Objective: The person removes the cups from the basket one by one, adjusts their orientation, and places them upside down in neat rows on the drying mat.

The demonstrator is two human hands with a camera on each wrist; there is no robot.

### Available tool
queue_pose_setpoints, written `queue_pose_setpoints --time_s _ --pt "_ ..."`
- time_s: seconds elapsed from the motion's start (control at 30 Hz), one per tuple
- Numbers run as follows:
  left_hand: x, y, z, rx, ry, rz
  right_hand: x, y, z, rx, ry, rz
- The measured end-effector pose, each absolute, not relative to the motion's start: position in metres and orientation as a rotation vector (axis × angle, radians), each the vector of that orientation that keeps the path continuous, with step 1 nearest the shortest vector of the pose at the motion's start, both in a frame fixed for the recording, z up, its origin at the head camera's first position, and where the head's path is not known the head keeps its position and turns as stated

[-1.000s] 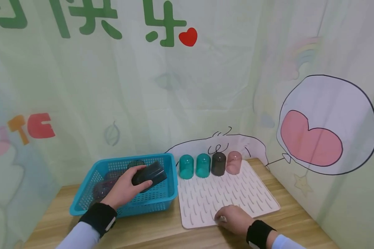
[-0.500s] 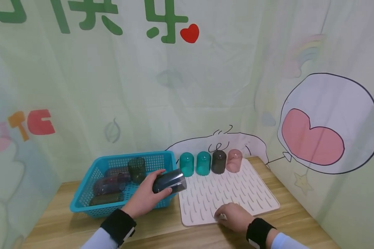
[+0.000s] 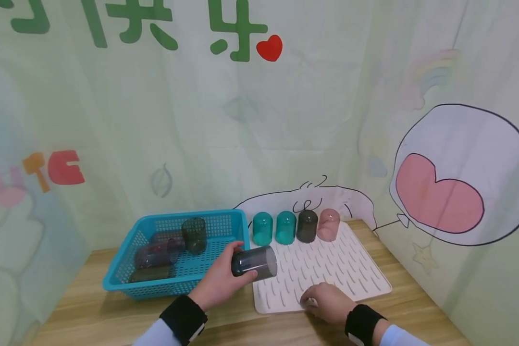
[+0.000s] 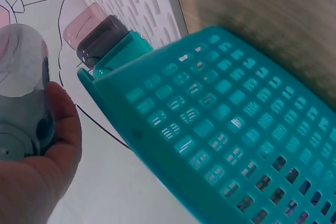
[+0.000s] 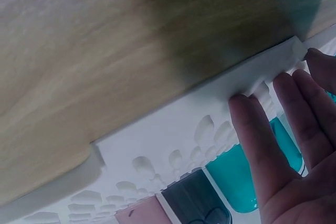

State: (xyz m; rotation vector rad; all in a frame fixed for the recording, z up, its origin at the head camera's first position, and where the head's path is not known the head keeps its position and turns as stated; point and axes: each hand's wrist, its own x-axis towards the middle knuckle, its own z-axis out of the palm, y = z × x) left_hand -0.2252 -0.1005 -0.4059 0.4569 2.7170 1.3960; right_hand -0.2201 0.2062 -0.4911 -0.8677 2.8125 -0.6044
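Note:
My left hand [image 3: 222, 278] grips a clear dark-grey cup [image 3: 257, 263], held sideways with its mouth to the right. The cup hangs over the gap between the blue basket [image 3: 242, 230] and the white ridged mat [image 3: 324, 274]. In the left wrist view, the fingers [image 4: 67, 124] wrap round the cup's side. My right hand [image 3: 328, 303] rests at the mat's front edge, holding nothing; its fingertips touch the mat in the right wrist view. Two teal cups [image 3: 285, 228], a dark cup [image 3: 307, 227] and a pink cup [image 3: 329, 226] stand upside down along the mat's back edge.
Inside the basket, several see-through cups lie or stand towards the left, among them a smoky upright one [image 3: 194, 235] and a purplish one on its side [image 3: 151, 255]. Basket and mat sit on a wooden table [image 3: 82, 298]. A printed curtain [image 3: 199, 120] hangs close behind.
My left hand has carried the dark-grey cup rightward out of the basket, past its right rim to the mat's left side. The right hand has stayed at the mat's front edge.

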Motion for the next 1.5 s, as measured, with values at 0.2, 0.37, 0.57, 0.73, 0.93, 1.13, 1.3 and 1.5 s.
queue_pose_setpoints --time_s 0.2,0.37,0.57,0.73,0.93,1.13,1.3,1.5 --pt "-0.22 -0.095 -0.409 0.464 2.731 1.381 -0.219 0.206 -0.486 -0.867 2.79 -0.593" --pt "-0.218 -0.093 -0.412 0.46 2.725 1.365 -0.221 0.207 -0.483 -0.821 2.751 -0.613" --pt "-0.217 -0.093 -0.413 0.488 2.727 1.369 -0.224 0.207 -0.477 -0.791 2.735 -0.612" --pt "-0.216 -0.09 -0.415 0.512 2.691 1.382 -0.227 0.201 -0.445 -0.798 2.866 -0.611" --pt "-0.215 -0.086 -0.417 0.489 2.653 1.398 -0.226 0.171 -0.391 -1.08 3.023 -0.712" --pt "-0.212 -0.085 -0.418 0.466 2.63 1.42 -0.219 0.131 -0.372 -1.543 2.815 -0.571" --pt "-0.212 -0.086 -0.417 0.454 2.601 1.45 -0.219 0.116 -0.376 -1.626 2.787 -0.502" --pt "-0.211 -0.088 -0.417 0.462 2.58 1.464 -0.22 0.11 -0.382 -1.662 2.804 -0.475"
